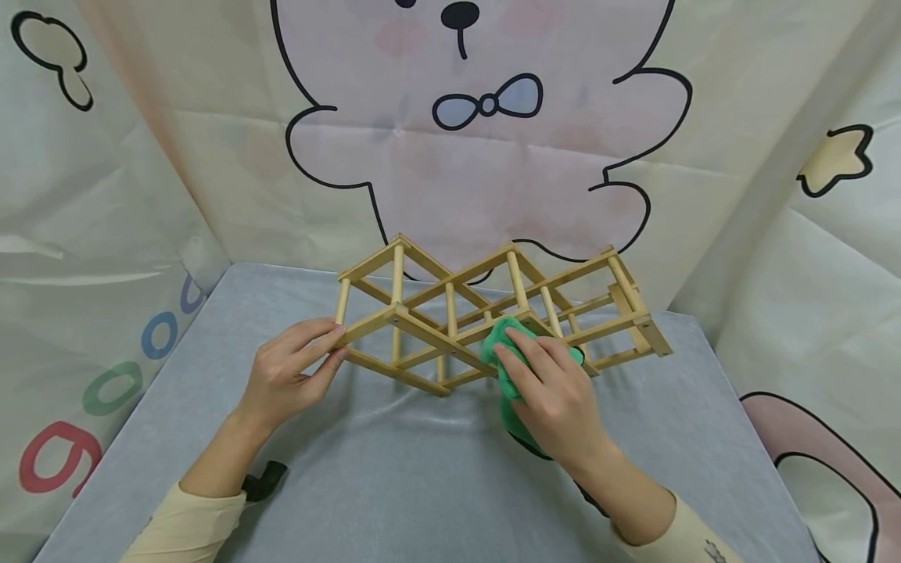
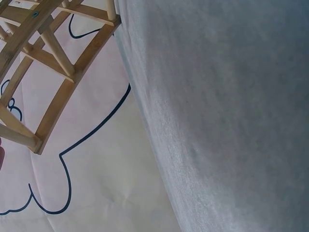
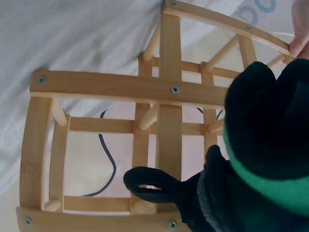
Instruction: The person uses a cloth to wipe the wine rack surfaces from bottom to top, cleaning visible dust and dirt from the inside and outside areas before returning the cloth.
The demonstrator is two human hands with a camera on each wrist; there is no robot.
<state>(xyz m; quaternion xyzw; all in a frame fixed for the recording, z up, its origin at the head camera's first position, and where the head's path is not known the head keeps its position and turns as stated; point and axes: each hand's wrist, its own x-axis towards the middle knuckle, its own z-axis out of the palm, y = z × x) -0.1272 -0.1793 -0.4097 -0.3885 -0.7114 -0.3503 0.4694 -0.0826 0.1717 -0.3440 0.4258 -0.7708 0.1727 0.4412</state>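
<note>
A collapsible wooden lattice rack [image 1: 445, 342] of slats and round dowels is spread out in the middle of the head view. My left hand [image 1: 292, 375] pinches its left end between thumb and fingers. Bunched under the fingers of my right hand [image 1: 556, 391] is a green cloth [image 1: 519, 426], pressed against the front slats right of the middle. In the right wrist view the cloth [image 3: 265, 183] looks mostly dark, with a hanging loop, and covers part of the slats. Screw heads show on the rack [image 3: 106, 83] there. The left wrist view catches only one end of the rack [image 2: 57, 108].
A grey cloth-covered table [image 1: 394, 485] lies under the rack. Behind it hangs a pale backdrop [image 1: 486, 180] with a cartoon animal, and printed sheets stand at both sides. A dark object [image 1: 264, 481] shows by the left wrist.
</note>
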